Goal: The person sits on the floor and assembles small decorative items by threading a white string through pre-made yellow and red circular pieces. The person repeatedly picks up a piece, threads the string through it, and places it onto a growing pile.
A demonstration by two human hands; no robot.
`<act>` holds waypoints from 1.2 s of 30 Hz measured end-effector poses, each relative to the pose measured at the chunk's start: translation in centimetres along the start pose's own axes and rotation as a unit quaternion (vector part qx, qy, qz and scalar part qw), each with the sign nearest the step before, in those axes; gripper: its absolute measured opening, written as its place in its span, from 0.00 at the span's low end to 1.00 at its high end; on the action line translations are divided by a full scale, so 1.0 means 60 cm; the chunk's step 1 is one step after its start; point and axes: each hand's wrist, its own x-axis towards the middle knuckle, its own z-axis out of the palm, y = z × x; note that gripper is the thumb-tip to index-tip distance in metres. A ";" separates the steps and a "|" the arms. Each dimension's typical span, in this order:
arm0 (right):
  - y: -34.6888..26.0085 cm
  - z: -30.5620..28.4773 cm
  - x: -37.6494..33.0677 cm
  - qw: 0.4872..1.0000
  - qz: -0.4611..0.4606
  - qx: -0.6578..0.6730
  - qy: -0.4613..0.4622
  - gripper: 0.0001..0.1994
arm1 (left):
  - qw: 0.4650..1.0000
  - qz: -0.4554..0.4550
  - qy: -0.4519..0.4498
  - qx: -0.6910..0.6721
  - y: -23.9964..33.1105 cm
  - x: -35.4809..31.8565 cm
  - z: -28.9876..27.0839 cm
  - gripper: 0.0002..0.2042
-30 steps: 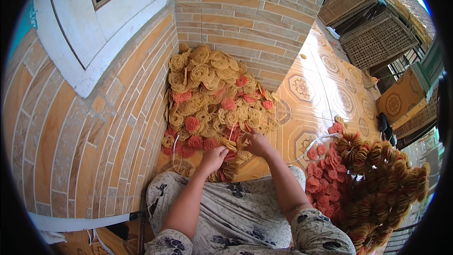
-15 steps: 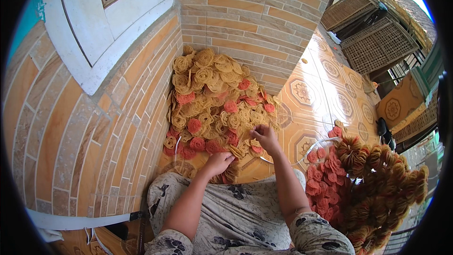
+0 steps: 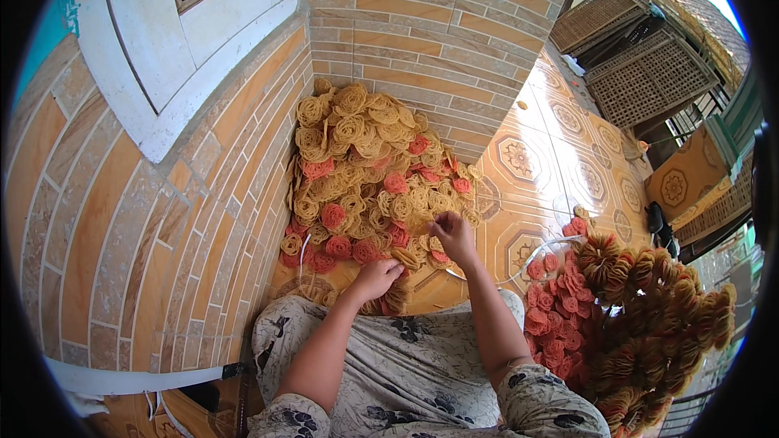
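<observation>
Landmark: loose pile (image 3: 369, 170) of yellow and red coiled crackers, heaped on the tiled floor (image 3: 560, 154) in the corner where the brick wall (image 3: 138, 219) meets the brick pillar (image 3: 422, 24).

Left hand (image 3: 375, 277) rests at the pile's near edge, fingers curled over a short stack (image 3: 395, 298) of crackers standing on edge. Grip appears closed on the stack, though the fingertips are hidden behind it.

Right hand (image 3: 453, 235) sits on the pile's near right edge, fingers bent down among the crackers. Whether it actually grasps one cannot be told; the knuckles cover the contact.

Right of the pile, bundles (image 3: 641, 316) of strung crackers lie massed, their far side cut off by the lens rim.

Near the pile, a patterned cloth (image 3: 406, 373) covers the lap, hiding the floor beneath
</observation>
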 end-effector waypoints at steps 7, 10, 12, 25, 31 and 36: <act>-0.008 -0.001 -0.003 0.998 -0.031 -0.040 0.034 0.10 | 1.000 0.018 0.014 -0.001 -0.002 0.001 0.001 0.16; -0.019 0.000 -0.007 0.998 -0.027 -0.039 0.033 0.10 | 1.000 0.020 0.016 0.005 -0.002 0.001 0.002 0.16; -0.028 0.000 -0.011 0.998 -0.019 -0.054 0.023 0.09 | 0.999 0.027 0.020 0.010 -0.003 0.002 0.002 0.15; 0.070 -0.011 -0.008 0.924 -0.056 -0.376 -0.034 0.20 | 0.995 0.005 0.037 0.089 0.002 0.000 0.006 0.16; 0.075 -0.029 0.020 0.958 -0.010 -0.286 -0.030 0.21 | 0.995 0.002 0.021 0.099 0.002 -0.002 0.009 0.16; 0.056 -0.043 0.014 0.986 0.108 0.093 -0.083 0.15 | 0.995 0.006 -0.002 0.102 0.006 0.000 0.010 0.16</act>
